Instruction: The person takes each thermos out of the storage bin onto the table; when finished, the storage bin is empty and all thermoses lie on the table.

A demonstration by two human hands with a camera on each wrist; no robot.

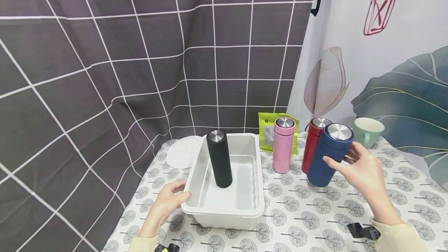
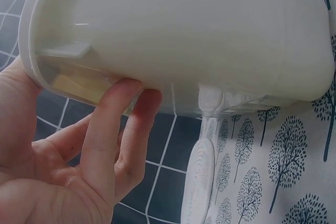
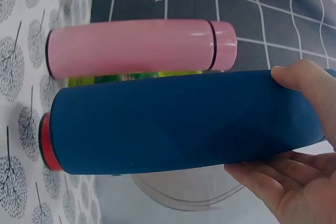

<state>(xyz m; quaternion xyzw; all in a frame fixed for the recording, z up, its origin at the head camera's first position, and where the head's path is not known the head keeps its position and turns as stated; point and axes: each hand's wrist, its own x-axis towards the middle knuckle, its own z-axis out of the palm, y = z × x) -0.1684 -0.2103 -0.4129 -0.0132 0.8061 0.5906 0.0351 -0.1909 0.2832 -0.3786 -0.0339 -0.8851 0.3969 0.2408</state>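
My right hand (image 1: 364,168) grips a blue thermos bottle (image 1: 323,158) with a silver lid, thumb on one side and fingers on the other. The bottle leans slightly; I cannot tell whether its base touches the cloth. In the right wrist view the blue bottle (image 3: 157,124) hides most of a red thermos bottle (image 1: 311,143) behind it. My left hand (image 1: 168,201) holds the left side of a white plastic bin (image 1: 227,221); its fingertips (image 2: 147,98) press the outer wall. Inside the bin a black thermos bottle (image 1: 220,162) stands upright.
A pink thermos bottle (image 1: 282,149) stands between the bin and the red bottle, before a green pouch (image 1: 267,133). Back right is a mint-green mug (image 1: 369,129). A white round mat (image 1: 180,153) lies left of the bin. Grid-patterned curtain (image 1: 140,69) hangs behind the tree-print tablecloth (image 1: 297,213).
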